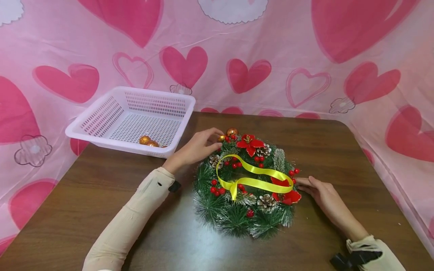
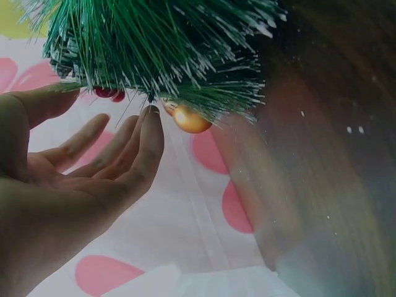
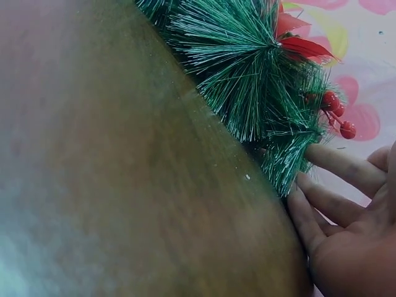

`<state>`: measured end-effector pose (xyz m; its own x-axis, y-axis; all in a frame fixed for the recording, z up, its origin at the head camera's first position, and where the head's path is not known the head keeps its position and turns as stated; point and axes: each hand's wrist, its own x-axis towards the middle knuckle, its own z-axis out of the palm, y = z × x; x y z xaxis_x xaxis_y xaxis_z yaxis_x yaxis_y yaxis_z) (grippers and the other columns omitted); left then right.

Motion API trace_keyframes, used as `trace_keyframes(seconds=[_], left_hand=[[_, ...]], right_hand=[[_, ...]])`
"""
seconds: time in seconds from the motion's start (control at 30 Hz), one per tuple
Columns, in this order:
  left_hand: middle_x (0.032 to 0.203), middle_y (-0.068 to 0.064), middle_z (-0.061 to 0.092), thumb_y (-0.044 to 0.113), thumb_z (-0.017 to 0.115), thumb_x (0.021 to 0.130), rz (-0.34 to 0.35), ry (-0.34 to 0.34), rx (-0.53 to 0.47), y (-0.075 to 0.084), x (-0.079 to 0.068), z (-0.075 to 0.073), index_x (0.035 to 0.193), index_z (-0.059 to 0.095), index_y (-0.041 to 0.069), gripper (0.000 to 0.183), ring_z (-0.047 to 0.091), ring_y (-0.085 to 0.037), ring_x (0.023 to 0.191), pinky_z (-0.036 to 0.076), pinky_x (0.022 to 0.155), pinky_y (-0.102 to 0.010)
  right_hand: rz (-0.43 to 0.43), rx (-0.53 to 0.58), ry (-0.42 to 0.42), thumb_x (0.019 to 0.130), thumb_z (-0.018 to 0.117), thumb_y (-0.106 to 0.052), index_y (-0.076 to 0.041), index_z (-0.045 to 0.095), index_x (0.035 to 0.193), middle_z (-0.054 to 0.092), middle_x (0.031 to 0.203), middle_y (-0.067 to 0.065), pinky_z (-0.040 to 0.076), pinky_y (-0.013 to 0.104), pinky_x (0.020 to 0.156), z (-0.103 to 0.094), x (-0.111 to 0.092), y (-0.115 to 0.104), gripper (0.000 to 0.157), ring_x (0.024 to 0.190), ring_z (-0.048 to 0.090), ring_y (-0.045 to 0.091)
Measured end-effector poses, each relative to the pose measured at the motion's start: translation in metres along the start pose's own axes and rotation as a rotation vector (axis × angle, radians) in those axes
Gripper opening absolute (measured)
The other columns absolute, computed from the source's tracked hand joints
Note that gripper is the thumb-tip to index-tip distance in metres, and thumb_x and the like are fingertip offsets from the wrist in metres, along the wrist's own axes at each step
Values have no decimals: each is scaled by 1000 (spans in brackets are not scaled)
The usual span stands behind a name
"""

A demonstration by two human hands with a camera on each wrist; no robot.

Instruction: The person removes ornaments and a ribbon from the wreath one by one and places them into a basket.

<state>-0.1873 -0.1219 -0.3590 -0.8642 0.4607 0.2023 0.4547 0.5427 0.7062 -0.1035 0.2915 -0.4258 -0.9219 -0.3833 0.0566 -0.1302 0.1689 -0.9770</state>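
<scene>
The brown wooden table point(image 1: 101, 195) carries everything, and a pink cloth with hearts point(image 1: 305, 56) hangs behind it and at both sides. The biggest thing on the table is the white plastic basket point(image 1: 101, 113) at the far left corner; two gold balls point(image 1: 148, 142) lie inside it.

The Christmas wreath point(image 1: 237, 218) lies flat near the middle of the table, between the two hands. It looks light, with soft and springy green needles, so it probably bends under pressure and slides easily on the smooth wood. Its pine cones, red berries, red flowers and the loose yellow ribbon point(image 1: 254, 180) seem delicate; the safer place to hold is likely the firm ring under the needles.

The right hand point(image 1: 323, 195) lies open, its straight fingers point(image 3: 340, 167) touching the right edge of the wreath. The left hand point(image 1: 200, 145) reaches the far edge, fingers point(image 2: 145, 142) relaxed and only a little bent, their tips at a small gold ornament ball point(image 2: 189, 119) that sits in the needles. The ball looks smooth, slippery and fragile. The dense needles around it stand in the way of a clean pinch.
</scene>
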Motion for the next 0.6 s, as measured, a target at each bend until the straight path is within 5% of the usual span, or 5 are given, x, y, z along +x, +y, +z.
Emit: trace_keyframes(seconds=[0.13,0.27,0.4,0.5,0.6], left_hand=[[120,-18,66,13,63,98,11,10,1,-1,0,-2,129,57,0,34,65,-24,106,54,91,-40],[120,-18,66,14,63,98,13,2,-1,0,-1,-4,128,57,0,33,65,-24,107,53,91,-40],[117,-15,67,15,62,99,9,-8,3,0,-1,-4,127,58,0,32,65,-23,105,53,91,-38],[112,-12,68,14,63,98,1,-8,4,2,-1,-4,126,59,0,32,66,-22,100,54,89,-38],[109,-10,69,14,63,98,-3,-12,3,3,-1,-4,125,60,0,31,67,-22,97,54,88,-38]], right_hand=[[40,-6,-7,111,30,-23,18,41,139,60,134,-1,47,17,96,1,0,-4,51,116,58,1],[140,-246,2,108,41,-32,2,39,148,48,146,16,48,31,101,4,-2,-12,53,123,55,11],[99,-413,-15,101,58,-22,1,39,148,46,145,25,49,31,98,10,-5,-13,55,126,51,37],[53,-429,-3,96,66,-16,5,37,147,48,141,28,45,12,91,17,-7,-14,62,122,52,44],[72,-447,39,95,68,-21,4,35,148,47,142,29,48,26,98,25,-10,-20,67,125,50,46]])
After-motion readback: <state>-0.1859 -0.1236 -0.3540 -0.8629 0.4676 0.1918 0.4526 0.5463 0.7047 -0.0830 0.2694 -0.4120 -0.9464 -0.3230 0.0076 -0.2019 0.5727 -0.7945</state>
